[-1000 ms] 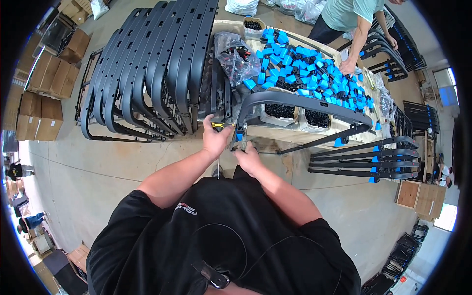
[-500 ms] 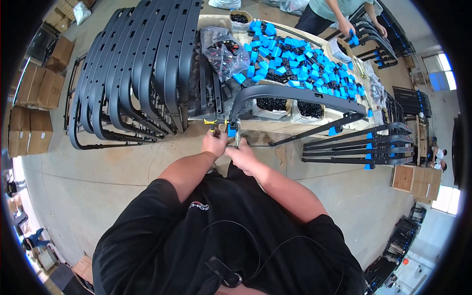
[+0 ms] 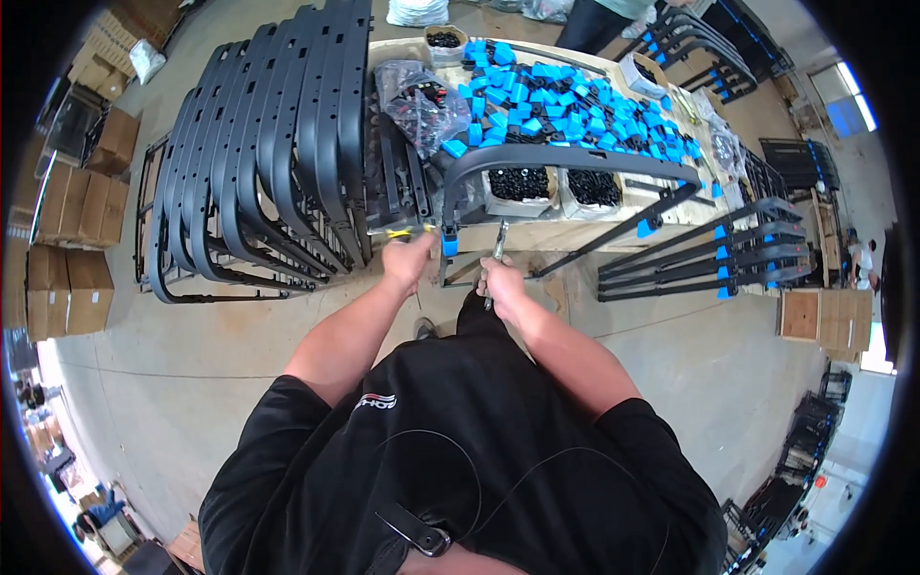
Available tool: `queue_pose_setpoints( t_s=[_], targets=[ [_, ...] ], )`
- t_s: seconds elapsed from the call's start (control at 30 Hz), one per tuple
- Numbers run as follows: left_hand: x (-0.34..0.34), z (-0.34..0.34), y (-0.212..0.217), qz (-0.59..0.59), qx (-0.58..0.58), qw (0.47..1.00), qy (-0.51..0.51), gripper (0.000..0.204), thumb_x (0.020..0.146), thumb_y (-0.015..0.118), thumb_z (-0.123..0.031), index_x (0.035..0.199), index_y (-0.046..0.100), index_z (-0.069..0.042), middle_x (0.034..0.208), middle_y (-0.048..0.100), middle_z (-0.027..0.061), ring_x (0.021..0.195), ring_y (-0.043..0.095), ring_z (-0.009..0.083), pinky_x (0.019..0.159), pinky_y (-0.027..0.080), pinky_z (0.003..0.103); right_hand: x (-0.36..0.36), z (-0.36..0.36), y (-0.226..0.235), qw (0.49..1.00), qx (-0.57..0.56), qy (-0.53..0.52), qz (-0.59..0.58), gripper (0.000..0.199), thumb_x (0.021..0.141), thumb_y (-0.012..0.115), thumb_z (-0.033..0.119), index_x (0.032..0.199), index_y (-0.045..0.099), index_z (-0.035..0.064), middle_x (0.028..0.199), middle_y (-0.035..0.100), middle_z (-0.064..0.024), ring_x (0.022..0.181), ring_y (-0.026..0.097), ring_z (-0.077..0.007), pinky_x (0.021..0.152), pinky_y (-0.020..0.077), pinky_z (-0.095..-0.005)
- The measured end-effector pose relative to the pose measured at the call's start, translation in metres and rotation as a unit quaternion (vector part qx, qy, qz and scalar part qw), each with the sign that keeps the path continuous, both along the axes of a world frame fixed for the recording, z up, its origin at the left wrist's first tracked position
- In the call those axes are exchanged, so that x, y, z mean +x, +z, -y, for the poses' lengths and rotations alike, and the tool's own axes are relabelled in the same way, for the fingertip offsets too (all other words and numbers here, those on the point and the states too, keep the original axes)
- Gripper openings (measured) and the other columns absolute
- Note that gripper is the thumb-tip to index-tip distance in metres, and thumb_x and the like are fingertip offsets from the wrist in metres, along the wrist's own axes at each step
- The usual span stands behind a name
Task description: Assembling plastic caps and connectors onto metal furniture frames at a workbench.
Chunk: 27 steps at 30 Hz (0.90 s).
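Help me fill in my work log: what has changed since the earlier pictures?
The right hand has moved the silver tool rightward, away from the end of the frame, keeping hold of it. The hands of the co-worker have left the view at the top. The left hand still holds the yellow-handled tool; the blue parts stay heaped.

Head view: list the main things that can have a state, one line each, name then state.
Left hand: closed on the yellow tool.
Right hand: closed on the metal tool.
Curved frame: has a blue piece at its left end.
Left front box: open, holding black parts.
Right front box: open, holding black parts.
Plastic bag: crumpled; open or shut, unclear.
Blue parts: loose, heaped.
Row of frames: standing upright.
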<state>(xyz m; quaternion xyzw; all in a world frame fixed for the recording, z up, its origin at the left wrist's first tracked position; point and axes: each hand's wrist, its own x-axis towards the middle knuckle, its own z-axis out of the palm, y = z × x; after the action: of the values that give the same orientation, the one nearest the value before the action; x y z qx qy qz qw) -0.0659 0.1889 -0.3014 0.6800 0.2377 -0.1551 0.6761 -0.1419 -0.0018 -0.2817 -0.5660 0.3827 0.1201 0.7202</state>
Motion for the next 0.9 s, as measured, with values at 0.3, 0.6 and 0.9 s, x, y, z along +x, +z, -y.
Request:
queue_pose_setpoints(
  t_s=[0.3, 0.6, 0.9],
  targets=[
    [-0.064, -0.025, 0.011, 0.126, 0.123, 0.981, -0.076, 0.026, 0.098, 0.060, -0.024, 0.103, 0.063, 0.001, 0.081, 0.060, 0.0017, 0.071, 0.051, 0.0099, 0.063, 0.044, 0.029, -0.052, 0.113, 0.032, 0.923, -0.325, 0.193, 0.074, 0.048, 0.093, 0.064, 0.028, 0.128, 0.059, -0.0045, 0.105, 0.071, -0.0222, 0.100, 0.068, -0.0335, 0.089, 0.0508, -0.0434],
    [-0.048, 0.174, 0.147, 0.225, 0.073, 0.902, -0.361, 0.026, 0.098, 0.061, -0.019, 0.111, 0.065, 0.003, 0.093, 0.070, 0.0173, 0.084, 0.067, 0.0230, 0.077, 0.053, 0.037, -0.011, 0.157, 0.117, 0.947, 0.105, 0.237, 0.189, 0.043, 0.099, 0.065, 0.045, 0.123, 0.064, 0.0097, 0.092, 0.064, -0.0004, 0.077, 0.056, -0.0087, 0.062, 0.0452, -0.0265],
    [-0.057, 0.349, 0.146, 0.197, 0.123, 0.918, -0.321, 0.036, 0.099, 0.065, -0.029, 0.116, 0.063, 0.003, 0.098, 0.072, 0.0145, 0.090, 0.069, 0.0203, 0.085, 0.054, 0.036, -0.021, 0.354, 0.113, 0.976, -0.012, 0.131, 0.173, 0.040, 0.101, 0.058, 0.047, 0.118, 0.070, 0.0125, 0.078, 0.063, 0.0021, 0.064, 0.056, -0.0073, 0.055, 0.0441, -0.0253]
  ],
)
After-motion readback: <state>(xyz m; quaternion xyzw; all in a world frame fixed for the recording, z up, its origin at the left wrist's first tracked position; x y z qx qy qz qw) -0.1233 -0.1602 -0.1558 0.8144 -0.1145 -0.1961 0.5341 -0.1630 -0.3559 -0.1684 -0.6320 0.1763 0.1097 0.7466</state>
